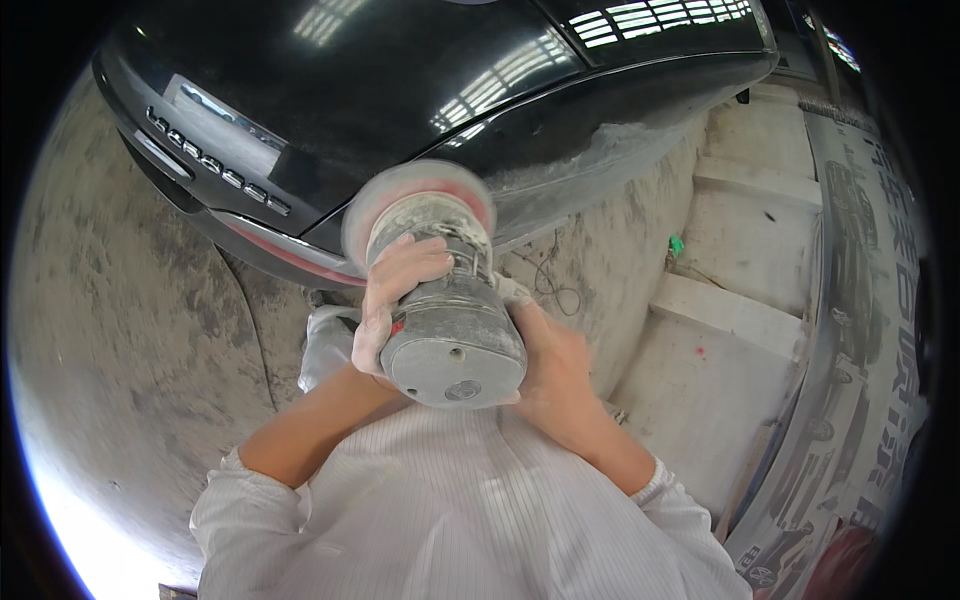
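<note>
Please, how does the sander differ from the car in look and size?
The sander is mostly dull grey; the car is mostly glossy black. The sander is much smaller than the car, which runs past the picture's top edge. Both carry pale, dusty-looking patches.

Two bare hands, one left hand (395, 290) and one right hand (555, 362); one handheld power tool (450, 365) with one round pad (400, 183); one black car (390, 85) bearing one row of chrome letters (203, 158); two white sleeves (240, 505). Lower down, two cables, one long (258, 340), one coiled (548, 282), plus one green scrap (676, 245). Right side: one printed banner (850, 300), at least two pale ledges (730, 312), exact total unclear.
</note>
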